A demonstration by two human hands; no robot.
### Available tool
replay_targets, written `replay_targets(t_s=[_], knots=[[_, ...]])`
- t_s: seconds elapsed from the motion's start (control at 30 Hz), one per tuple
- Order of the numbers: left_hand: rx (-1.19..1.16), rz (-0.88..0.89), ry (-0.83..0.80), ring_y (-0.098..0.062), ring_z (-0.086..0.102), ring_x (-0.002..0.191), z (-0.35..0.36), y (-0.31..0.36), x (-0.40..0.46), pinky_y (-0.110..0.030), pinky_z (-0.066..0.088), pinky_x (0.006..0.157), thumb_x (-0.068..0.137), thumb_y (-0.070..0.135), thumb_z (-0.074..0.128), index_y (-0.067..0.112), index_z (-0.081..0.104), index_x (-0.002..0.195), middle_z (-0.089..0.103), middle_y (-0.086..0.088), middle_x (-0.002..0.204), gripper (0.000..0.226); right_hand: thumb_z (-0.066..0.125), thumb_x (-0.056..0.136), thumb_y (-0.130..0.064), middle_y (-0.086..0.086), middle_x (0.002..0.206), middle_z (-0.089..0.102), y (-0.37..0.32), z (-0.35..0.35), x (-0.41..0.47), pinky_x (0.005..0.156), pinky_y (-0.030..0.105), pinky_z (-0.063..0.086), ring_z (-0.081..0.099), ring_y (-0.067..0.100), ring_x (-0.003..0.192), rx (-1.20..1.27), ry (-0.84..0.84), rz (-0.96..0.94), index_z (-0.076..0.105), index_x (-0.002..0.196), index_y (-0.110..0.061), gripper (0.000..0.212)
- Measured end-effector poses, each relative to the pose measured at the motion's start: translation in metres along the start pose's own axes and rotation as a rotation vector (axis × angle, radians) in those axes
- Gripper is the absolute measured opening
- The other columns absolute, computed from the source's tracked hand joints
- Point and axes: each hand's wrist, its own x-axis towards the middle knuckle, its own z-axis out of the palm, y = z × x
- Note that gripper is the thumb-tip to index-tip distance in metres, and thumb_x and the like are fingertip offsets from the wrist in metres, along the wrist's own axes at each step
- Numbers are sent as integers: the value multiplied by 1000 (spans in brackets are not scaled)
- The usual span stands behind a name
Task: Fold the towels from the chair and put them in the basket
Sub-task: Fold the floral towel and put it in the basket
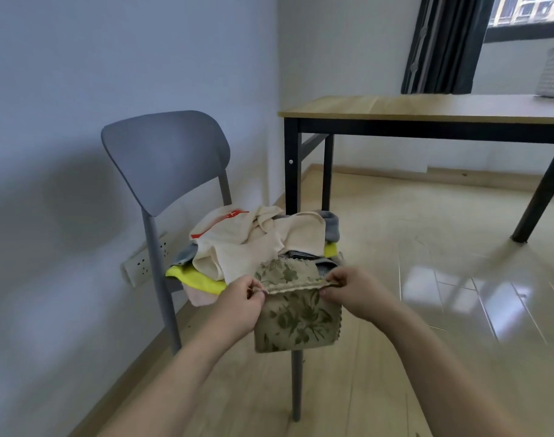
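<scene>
Pale walls meet in a corner, with glossy wood-look flooring (427, 279) running under a table (427, 110) on black legs at the right. Dark curtains (443, 42) hang beside a window behind it, and a white woven basket (553, 74) sits on the far right of the tabletop, partly cut off by the frame edge. A grey chair (165, 159) stands against the left wall, a white power strip (143, 260) showing behind its rear leg.

On the seat lies a heap of towels (253, 241): cream ones on top (one with an orange mark), yellow, pink and grey ones peeking out below.

The person holds a green floral towel (296, 313) in front of the chair's near edge. It is doubled over, its fold stretched flat between the hands and the rest hanging down. The left hand (241, 302) pinches the left end of the fold between thumb and curled fingers; the right hand (354, 290) pinches the right end the same way. Both forearms reach in from the bottom.
</scene>
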Motion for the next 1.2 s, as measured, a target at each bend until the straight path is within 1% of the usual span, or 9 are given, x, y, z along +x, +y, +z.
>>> replay_targets(t_s=[0.17, 0.37, 0.53, 0.67, 0.8, 0.93, 1.03, 1.1, 1.2], knots=[[101, -6, 118, -18, 53, 73, -2, 9, 52, -31, 41, 60, 95, 19, 46, 13, 57, 95, 60, -4, 86, 13, 55, 89, -18, 0, 83, 60, -8, 9, 55, 58, 25, 42, 54, 18, 80, -105, 143, -78, 65, 92, -14, 11], [172, -76, 54, -17, 52, 81, 15, -8, 101, -29, 38, 59, 95, 20, 43, 15, 54, 99, 57, -2, 94, 13, 50, 93, -21, 5, 105, 62, 11, 30, 105, 71, 28, 40, 50, 19, 88, -242, 89, -20, 59, 105, -17, 15], [243, -52, -85, -25, 49, 110, 18, -16, 106, -35, 44, 91, 89, 16, 44, 22, 52, 115, 54, -2, 115, 28, 51, 94, -20, 1, 128, 56, 15, 33, 105, 83, 23, 38, 52, 19, 113, -171, 15, -38, 50, 131, -21, 38], [258, 96, -111, -22, 52, 101, 7, -4, 94, -25, 39, 80, 90, 8, 45, 16, 61, 107, 49, -6, 116, 24, 59, 79, -16, 11, 105, 61, 7, 23, 97, 77, 41, 51, 57, 30, 100, -237, -119, -21, 67, 93, -14, 16], [236, 220, -147, -13, 53, 88, -13, 27, 71, -21, 38, 64, 89, 2, 40, 26, 56, 92, 57, 5, 96, 29, 63, 75, -10, 1, 90, 53, -13, 6, 75, 66, 26, 48, 53, 18, 84, -205, -156, -47, 54, 79, -21, 15], [237, 584, 170, -15, 54, 84, -42, 63, 51, -15, 39, 70, 83, -6, 45, 21, 56, 91, 57, 8, 86, 30, 64, 82, -11, -4, 85, 54, -49, -24, 44, 60, 20, 43, 53, 10, 75, -63, 21, -253, 49, 96, -24, 25], [359, 885, 467, -19, 48, 82, -55, 76, 36, -26, 39, 73, 79, -7, 48, 13, 57, 98, 57, 0, 90, 29, 64, 82, -10, -12, 85, 52, -70, -42, 25, 59, 14, 36, 50, 5, 74, -116, 235, -475, 52, 101, -27, 28], [457, 958, 565, -21, 46, 82, -52, 71, 23, -30, 39, 74, 80, -5, 50, 10, 58, 102, 57, -4, 94, 28, 64, 78, -4, -10, 86, 50, -70, -43, 14, 63, 13, 34, 47, 10, 76, -237, 374, -597, 58, 93, -20, 22], [507, 872, 525, -24, 49, 83, -23, 34, 3, -34, 42, 73, 78, -4, 55, 12, 59, 100, 55, -3, 95, 27, 65, 72, -4, 0, 90, 54, -40, -21, 2, 68, 24, 33, 48, 20, 84, -436, 436, -592, 60, 87, -12, 18]])
